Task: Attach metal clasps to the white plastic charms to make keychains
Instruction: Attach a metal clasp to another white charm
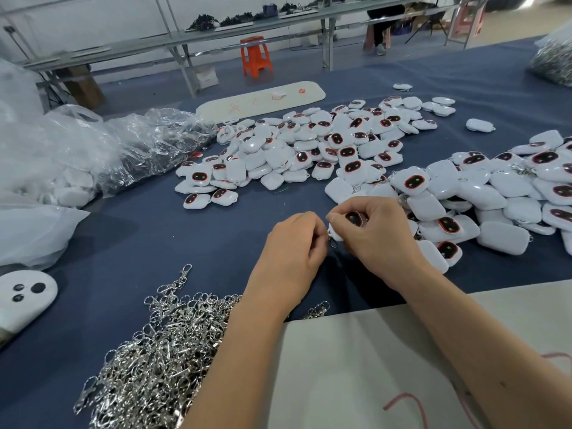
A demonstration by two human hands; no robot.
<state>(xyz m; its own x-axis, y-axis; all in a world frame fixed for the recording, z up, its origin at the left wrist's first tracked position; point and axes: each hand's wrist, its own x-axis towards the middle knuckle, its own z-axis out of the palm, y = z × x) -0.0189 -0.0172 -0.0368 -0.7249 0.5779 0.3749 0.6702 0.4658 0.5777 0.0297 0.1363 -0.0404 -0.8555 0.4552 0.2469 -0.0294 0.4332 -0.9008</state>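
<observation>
1. The white charm (349, 219) is sitting in the right hand (376, 233), just above the blue table (185, 243), dark face w/ red rim turned up. Thumb & fingers are curling round its body, gripping it.
2. The left hand (294, 243) is curling shut beside it, fingertips meeting at the charm's lower corner. A bit of metal clasp (332, 241) is showing btwn the two hands; prob. pinched by the left, though most of it is hidden.
3. Handling, as a guess: charm is looking light, rigid, glossy, so likely slippery. Best gripped across the flat faces, leaving the small corner loop free. Clasp is thin, stiff, springy; better held by its ring end, since the work is fiddly.
4. Pile of clasps (161, 342) is lying near-left, under the left forearm, tangled, so one may be dragging others along when picked.
5. Loose charms (309, 147) are spreading mid-table; another heap of charms (495, 193) is lying right, some w/ metal showing.
6. Clear plastic bags (93, 150) are sitting far left.
</observation>
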